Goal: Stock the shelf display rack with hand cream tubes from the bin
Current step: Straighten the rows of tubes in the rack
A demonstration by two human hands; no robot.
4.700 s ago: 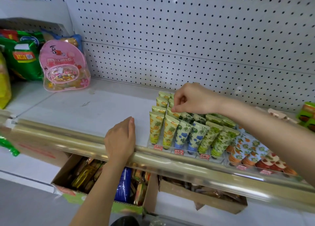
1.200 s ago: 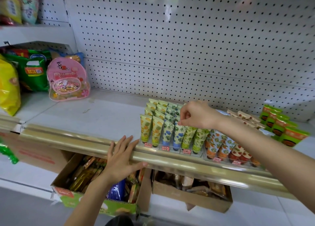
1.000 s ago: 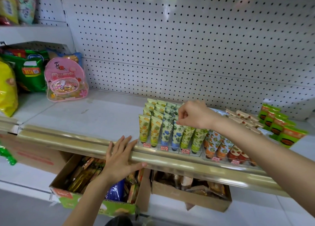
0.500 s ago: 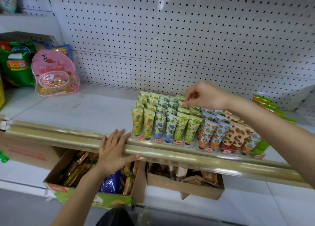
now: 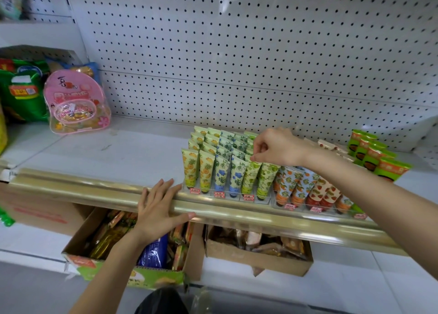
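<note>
Head view: left hand (image 5: 156,209) spread flat, fingers straight, on the gold shelf rail (image 5: 71,190), holding nothing. Right hand (image 5: 277,147) curled, fingertips pinching the crimped top of a lime-print tube (image 5: 250,178) near the front of the display rack (image 5: 265,201). Hand cream tubes (image 5: 221,169) upright in rows there, on the white shelf (image 5: 130,152). Cardboard boxes (image 5: 258,256) of snacks below.

Shop; pegboard shelving (image 5: 237,53), price tags (image 5: 219,194)

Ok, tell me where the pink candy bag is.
In the head view, the pink candy bag stands far left on the shelf, beside the green snack bag, well left of the hand cream tubes.
</note>
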